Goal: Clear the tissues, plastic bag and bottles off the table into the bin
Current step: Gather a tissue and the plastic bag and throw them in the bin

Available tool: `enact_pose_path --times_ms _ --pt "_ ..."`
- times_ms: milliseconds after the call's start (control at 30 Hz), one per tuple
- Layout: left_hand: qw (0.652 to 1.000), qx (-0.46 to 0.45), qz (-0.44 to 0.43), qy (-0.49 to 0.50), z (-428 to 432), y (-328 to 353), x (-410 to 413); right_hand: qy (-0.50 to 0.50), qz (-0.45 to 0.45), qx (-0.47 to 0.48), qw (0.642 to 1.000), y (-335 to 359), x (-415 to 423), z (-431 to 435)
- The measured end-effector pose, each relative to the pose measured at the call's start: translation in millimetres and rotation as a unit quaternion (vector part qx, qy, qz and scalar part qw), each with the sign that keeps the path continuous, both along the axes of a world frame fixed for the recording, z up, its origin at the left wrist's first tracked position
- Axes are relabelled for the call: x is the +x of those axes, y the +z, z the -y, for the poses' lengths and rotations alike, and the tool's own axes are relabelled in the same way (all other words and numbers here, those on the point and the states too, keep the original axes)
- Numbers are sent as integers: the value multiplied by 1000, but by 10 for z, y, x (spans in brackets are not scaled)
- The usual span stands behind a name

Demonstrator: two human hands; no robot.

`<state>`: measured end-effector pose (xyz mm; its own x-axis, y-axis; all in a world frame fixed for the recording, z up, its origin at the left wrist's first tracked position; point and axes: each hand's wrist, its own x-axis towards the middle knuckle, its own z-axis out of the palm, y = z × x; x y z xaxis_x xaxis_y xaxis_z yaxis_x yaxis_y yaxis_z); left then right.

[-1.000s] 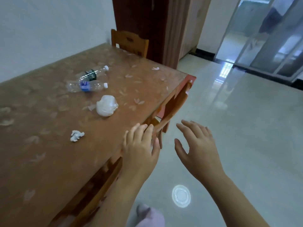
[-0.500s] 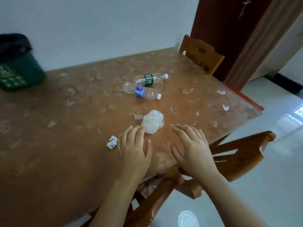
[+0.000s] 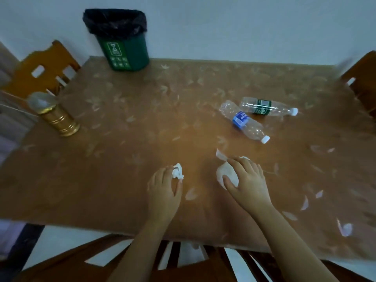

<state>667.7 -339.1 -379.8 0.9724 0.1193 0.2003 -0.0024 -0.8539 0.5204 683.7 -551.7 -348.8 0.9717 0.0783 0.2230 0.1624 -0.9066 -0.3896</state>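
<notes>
My left hand (image 3: 165,186) has its fingertips closed on a small crumpled white tissue (image 3: 177,173) on the brown table (image 3: 126,151). My right hand (image 3: 247,182) lies over a balled-up white plastic bag (image 3: 224,173), thumb and fingers around it. Two clear plastic bottles lie on their sides further back right: one with a blue label (image 3: 245,121) and one with a green label (image 3: 267,106). The green bin (image 3: 124,51), lined with a black bag, stands on the table's far edge to the left.
A gold and glass jar (image 3: 54,115) stands at the left side of the table. Wooden chairs stand at the far left (image 3: 40,72), the far right (image 3: 362,82) and right below me (image 3: 142,259). A white wall runs behind the table.
My view has swung left, bringing the bin and jar into sight. Both hands moved forward over the table; the left one closed on the tissue and the right one onto the plastic bag.
</notes>
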Motion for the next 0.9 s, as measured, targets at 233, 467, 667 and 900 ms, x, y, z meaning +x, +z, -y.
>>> enact_pose_path --times_ms 233,467,667,900 --pt "998 29 -52 7 41 -421 263 4 -55 -30 998 -417 317 67" --pt "995 26 -91 0 135 -726 480 -11 -86 -19 996 -693 379 86" --pt "996 -7 -88 3 143 -859 532 -4 -71 -6 997 -811 357 86" --pt "996 -47 -70 22 137 -857 515 -2 -74 7 997 -884 343 68"
